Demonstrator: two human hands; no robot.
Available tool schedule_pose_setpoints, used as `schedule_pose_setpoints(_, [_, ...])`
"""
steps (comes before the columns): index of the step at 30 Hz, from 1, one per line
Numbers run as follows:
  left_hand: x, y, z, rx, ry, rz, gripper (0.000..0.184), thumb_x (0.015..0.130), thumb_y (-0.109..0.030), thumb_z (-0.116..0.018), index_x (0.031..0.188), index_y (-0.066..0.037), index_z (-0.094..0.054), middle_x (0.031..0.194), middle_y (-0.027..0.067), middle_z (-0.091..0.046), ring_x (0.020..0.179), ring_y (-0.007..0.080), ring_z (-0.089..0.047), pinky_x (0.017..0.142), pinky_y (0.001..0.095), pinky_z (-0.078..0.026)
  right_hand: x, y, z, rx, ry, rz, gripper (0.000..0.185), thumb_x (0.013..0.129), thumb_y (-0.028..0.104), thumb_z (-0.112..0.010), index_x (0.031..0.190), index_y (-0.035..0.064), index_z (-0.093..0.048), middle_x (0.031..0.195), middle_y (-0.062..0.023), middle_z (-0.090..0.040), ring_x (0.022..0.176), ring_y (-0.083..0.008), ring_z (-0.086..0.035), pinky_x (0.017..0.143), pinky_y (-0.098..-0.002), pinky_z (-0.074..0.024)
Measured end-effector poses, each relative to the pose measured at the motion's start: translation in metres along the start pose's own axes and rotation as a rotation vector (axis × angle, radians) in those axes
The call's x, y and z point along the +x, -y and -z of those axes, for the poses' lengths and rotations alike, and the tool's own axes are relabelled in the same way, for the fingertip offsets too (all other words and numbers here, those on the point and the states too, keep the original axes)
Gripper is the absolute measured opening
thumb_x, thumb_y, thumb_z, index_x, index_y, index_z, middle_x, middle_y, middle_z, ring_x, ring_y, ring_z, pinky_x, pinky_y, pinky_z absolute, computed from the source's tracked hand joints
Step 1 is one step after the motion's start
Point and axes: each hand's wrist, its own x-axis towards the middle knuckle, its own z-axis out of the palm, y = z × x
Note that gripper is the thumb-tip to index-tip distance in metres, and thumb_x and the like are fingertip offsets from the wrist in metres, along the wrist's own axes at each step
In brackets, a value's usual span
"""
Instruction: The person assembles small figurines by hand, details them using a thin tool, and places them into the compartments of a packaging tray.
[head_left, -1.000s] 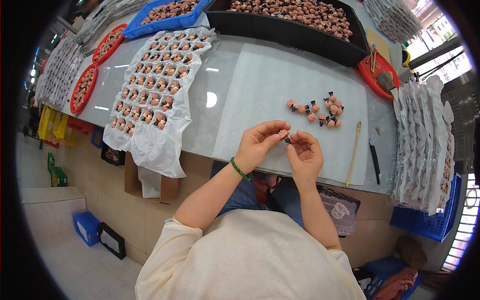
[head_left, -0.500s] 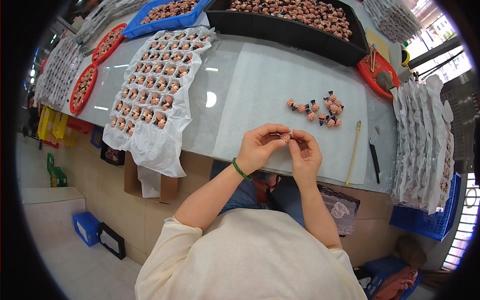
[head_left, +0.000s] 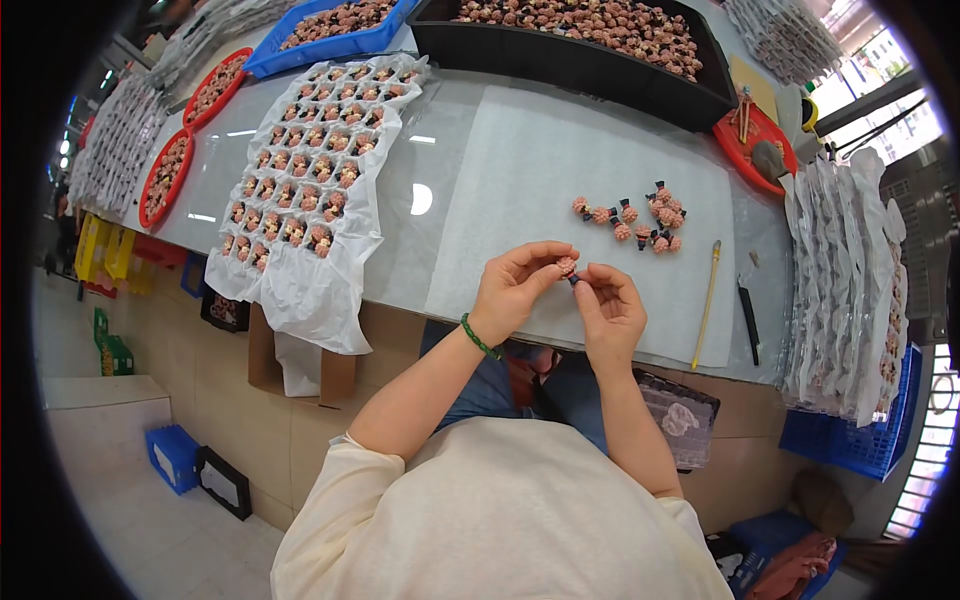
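Note:
Between my fingertips, above the front of a white sheet (head_left: 490, 200), is a small pink bumpy figurine (head_left: 567, 266) with a dark part at its lower end. My left hand (head_left: 515, 290) pinches its pink side with thumb and forefinger. My right hand (head_left: 612, 312) is closed on the dark end. Several similar pink figurines with dark parts (head_left: 622, 231) lie on the sheet just beyond my hands. To the right lie a thin yellow stick-like tool (head_left: 708, 305) and a black pen-like tool (head_left: 749, 325).
A white-lined tray of figurines (head_left: 310, 165) lies to the left. At the back stand a black bin (head_left: 580, 62) and a blue tray (head_left: 330, 35), both full of figurines. Red dishes (head_left: 168, 178) sit far left, another red dish (head_left: 755, 150) at right. Stacked trays (head_left: 840, 290) line the right edge.
The figurine has turned between my fingers, so its dark end now shows by my right hand. Both hands have shifted only slightly. The figurines on the sheet stay put.

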Motion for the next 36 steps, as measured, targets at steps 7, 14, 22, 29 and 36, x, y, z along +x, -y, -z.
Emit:
schedule_pose_setpoints(7, [-0.002,0.000,-0.001,0.008,0.010,-0.027,0.023,0.077,0.005,-0.051,0.100,0.003,-0.053,0.099,0.0112,-0.056,0.089,0.0139,-0.054,0.080,0.0250,-0.043,0.000,0.001,0.000,0.011,0.006,-0.018,0.025,0.074,-0.008,-0.052,0.098,-0.0021,-0.050,0.091,-0.0073,-0.053,0.084,-0.0106,-0.052,0.075,-0.0218,-0.0421])
schedule_pose_setpoints(14, [-0.004,0.000,-0.001,0.016,0.049,-0.056,0.024,0.074,0.008,-0.051,0.098,0.003,-0.054,0.093,0.0091,-0.057,0.084,0.0132,-0.054,0.079,0.0245,-0.044,0.001,0.000,0.000,-0.009,0.000,-0.005,0.026,0.073,-0.008,-0.051,0.098,-0.0023,-0.050,0.091,-0.0071,-0.053,0.084,-0.0107,-0.052,0.076,-0.0219,-0.0420])
schedule_pose_setpoints(22, [-0.006,0.003,0.000,0.096,0.106,-0.145,0.026,0.073,0.010,-0.051,0.098,0.003,-0.054,0.094,0.0086,-0.056,0.085,0.0128,-0.053,0.078,0.0239,-0.043,0.001,-0.002,0.001,0.010,0.007,0.000,0.025,0.073,-0.008,-0.051,0.097,-0.0025,-0.050,0.091,-0.0066,-0.053,0.084,-0.0109,-0.052,0.075,-0.0221,-0.0421])
schedule_pose_setpoints(29, [-0.002,0.002,-0.005,0.138,0.041,-0.088,0.027,0.075,0.009,-0.048,0.101,0.003,-0.053,0.099,0.0084,-0.053,0.087,0.0125,-0.052,0.080,0.0247,-0.042,0.002,0.010,0.008,-0.182,-0.064,0.247,0.024,0.072,-0.007,-0.053,0.095,-0.0024,-0.051,0.089,-0.0077,-0.054,0.082,-0.0128,-0.052,0.073,-0.0240,-0.0428])
schedule_pose_setpoints(36, [-0.002,0.000,-0.006,0.172,0.096,-0.135,0.030,0.077,0.007,-0.048,0.106,0.004,-0.050,0.100,0.0087,-0.053,0.089,0.0128,-0.052,0.082,0.0244,-0.041,0.029,0.047,0.089,-0.896,-0.401,0.438,0.024,0.068,-0.002,-0.056,0.092,0.0008,-0.054,0.093,-0.0094,-0.054,0.079,-0.0188,-0.053,0.070,-0.0260,-0.0420])
